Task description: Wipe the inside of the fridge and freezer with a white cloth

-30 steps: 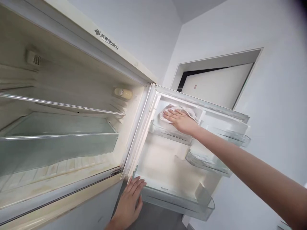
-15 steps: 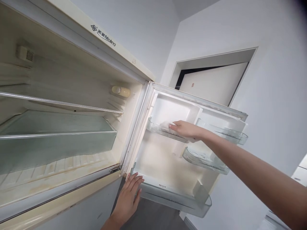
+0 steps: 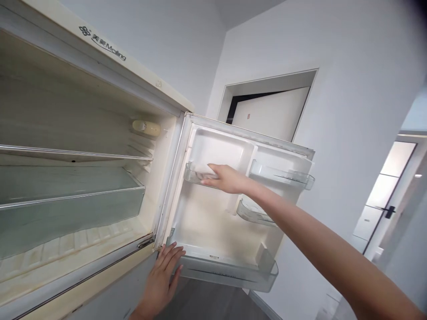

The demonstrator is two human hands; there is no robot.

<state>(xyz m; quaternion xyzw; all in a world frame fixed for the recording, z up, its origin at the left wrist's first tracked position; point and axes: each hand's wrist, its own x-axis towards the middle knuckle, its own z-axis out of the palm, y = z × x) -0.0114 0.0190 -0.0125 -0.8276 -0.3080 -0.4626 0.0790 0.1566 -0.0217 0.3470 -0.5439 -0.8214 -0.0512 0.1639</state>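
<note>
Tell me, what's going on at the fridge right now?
A person is at the open fridge door. The right hand presses a white cloth into the upper-left door bin. The left hand lies flat against the door's bottom corner near the hinge.

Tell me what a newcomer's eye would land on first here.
A yellowed fridge stands wide open at left. The right hand reaches into the upper door bin, pressing a white cloth there, while the left hand lies flat against the bottom corner of the fridge door.
</note>
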